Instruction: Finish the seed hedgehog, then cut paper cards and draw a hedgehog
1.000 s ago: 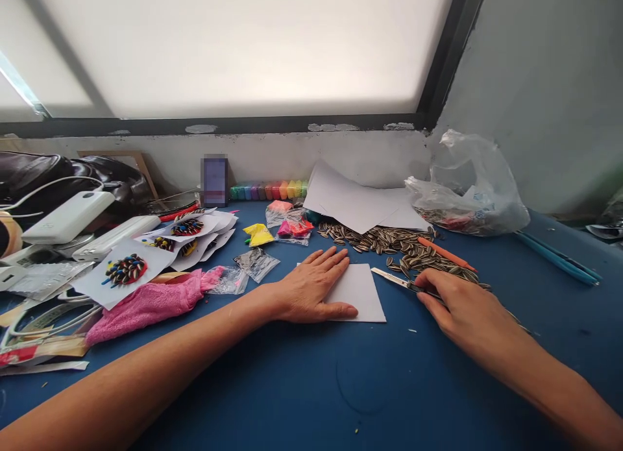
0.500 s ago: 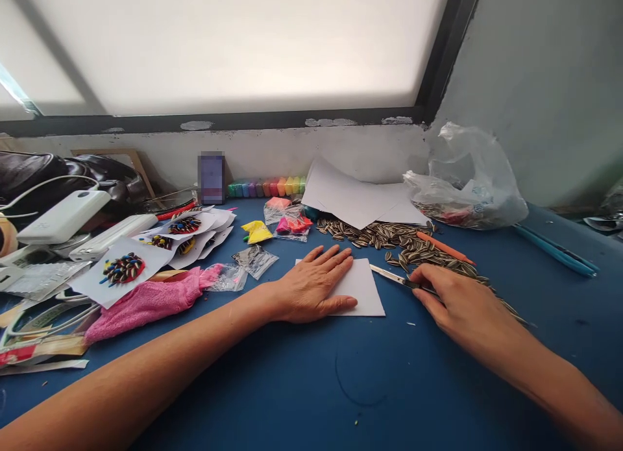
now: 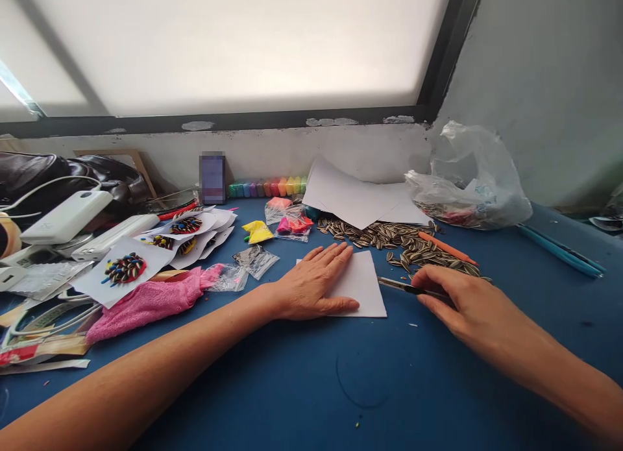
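The white paper sheet [image 3: 361,283] lay flat on the blue table [image 3: 341,386] and serves as the landmark. The left hand [image 3: 311,285] pressed on its left half with fingers spread flat, clasping nothing and covering that part of the sheet. Just right of the sheet, the right hand [image 3: 462,305] pinched a slim craft knife [image 3: 396,284], its blade pointing at the sheet's right edge; the handle was hidden under the fingers, so its make could not be read. Beyond the sheet's far right corner lay a scatter of striped sunflower seeds [image 3: 389,233] with an orange pencil [image 3: 446,248] across them. Left of the sheet sat a pink cloth [image 3: 150,302] and white cards bearing painted seed designs [image 3: 124,268]. Farther back, loose white sheets [image 3: 355,198] leaned on the wall beside a row of coloured clay blocks [image 3: 267,189]. A blurred upright box [image 3: 213,177] showed no legible writing. Far right, a crumpled plastic bag [image 3: 470,182] carried faint blue print, too small to make out.
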Action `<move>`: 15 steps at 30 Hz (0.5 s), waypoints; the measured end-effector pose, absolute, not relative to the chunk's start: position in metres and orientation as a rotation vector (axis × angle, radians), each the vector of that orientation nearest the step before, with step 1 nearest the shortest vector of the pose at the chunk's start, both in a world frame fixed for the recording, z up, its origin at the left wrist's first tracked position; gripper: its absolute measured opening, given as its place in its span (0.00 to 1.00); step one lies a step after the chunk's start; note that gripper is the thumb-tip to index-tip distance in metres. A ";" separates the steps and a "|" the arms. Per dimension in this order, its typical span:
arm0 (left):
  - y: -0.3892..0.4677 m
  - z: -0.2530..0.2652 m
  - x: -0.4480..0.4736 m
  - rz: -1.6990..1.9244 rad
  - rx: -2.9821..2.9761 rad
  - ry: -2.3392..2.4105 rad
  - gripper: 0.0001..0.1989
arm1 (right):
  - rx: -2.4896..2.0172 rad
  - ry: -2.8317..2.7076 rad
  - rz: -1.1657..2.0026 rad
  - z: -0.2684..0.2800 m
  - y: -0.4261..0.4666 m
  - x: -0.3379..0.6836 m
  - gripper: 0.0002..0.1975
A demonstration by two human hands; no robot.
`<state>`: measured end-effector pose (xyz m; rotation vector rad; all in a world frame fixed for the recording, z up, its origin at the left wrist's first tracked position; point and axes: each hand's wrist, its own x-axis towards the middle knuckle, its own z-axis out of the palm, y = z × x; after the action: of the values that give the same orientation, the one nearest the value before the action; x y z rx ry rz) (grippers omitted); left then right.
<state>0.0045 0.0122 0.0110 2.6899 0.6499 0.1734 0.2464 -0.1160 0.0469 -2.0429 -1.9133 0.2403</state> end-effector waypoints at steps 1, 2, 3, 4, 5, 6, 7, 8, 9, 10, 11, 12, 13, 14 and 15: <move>0.013 0.011 0.005 0.189 2.675 0.653 0.48 | -2.047 -1.913 0.243 0.047 -0.116 0.246 0.08; 0.013 0.012 0.005 0.203 2.661 0.658 0.48 | -2.051 -1.911 0.244 0.048 -0.116 0.246 0.08; 0.013 0.012 0.005 0.215 2.648 0.665 0.48 | -2.054 -1.909 0.245 0.048 -0.117 0.246 0.08; 0.014 0.013 0.004 0.225 2.638 0.670 0.48 | -2.059 -1.907 0.243 0.048 -0.117 0.246 0.07; 0.014 0.013 0.004 0.232 2.631 0.670 0.48 | -2.066 -1.903 0.239 0.048 -0.116 0.246 0.08; 0.014 0.013 0.004 0.239 2.627 0.667 0.48 | -2.076 -1.898 0.235 0.048 -0.116 0.246 0.08; 0.013 0.013 0.004 0.242 2.626 0.662 0.48 | -2.086 -1.890 0.227 0.047 -0.116 0.247 0.08; 0.013 0.014 0.004 0.244 2.626 0.658 0.47 | -2.097 -1.880 0.218 0.047 -0.116 0.247 0.09; 0.013 0.014 0.004 0.245 2.627 0.656 0.47 | -2.108 -1.869 0.209 0.046 -0.115 0.248 0.09; 0.013 0.014 0.004 0.247 2.627 0.658 0.46 | -2.117 -1.860 0.199 0.045 -0.115 0.248 0.10; 0.013 0.014 0.004 0.249 2.626 0.661 0.45 | -2.121 -1.853 0.191 0.045 -0.115 0.249 0.10; 0.013 0.014 0.004 0.251 2.623 0.665 0.45 | -2.119 -1.850 0.181 0.044 -0.115 0.249 0.10; 0.013 0.014 0.004 0.250 2.621 0.668 0.46 | -2.109 -1.854 0.171 0.044 -0.115 0.250 0.10; 0.013 0.013 0.004 0.248 2.619 0.671 0.47 | -2.096 -1.863 0.160 0.044 -0.115 0.249 0.10; 0.013 0.013 0.004 0.243 2.619 0.674 0.49 | -2.082 -1.874 0.146 0.044 -0.115 0.249 0.09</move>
<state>0.0040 0.0130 0.0131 2.6186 0.6741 0.2433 0.2492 -0.1152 0.0440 -2.0824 -1.8743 0.1463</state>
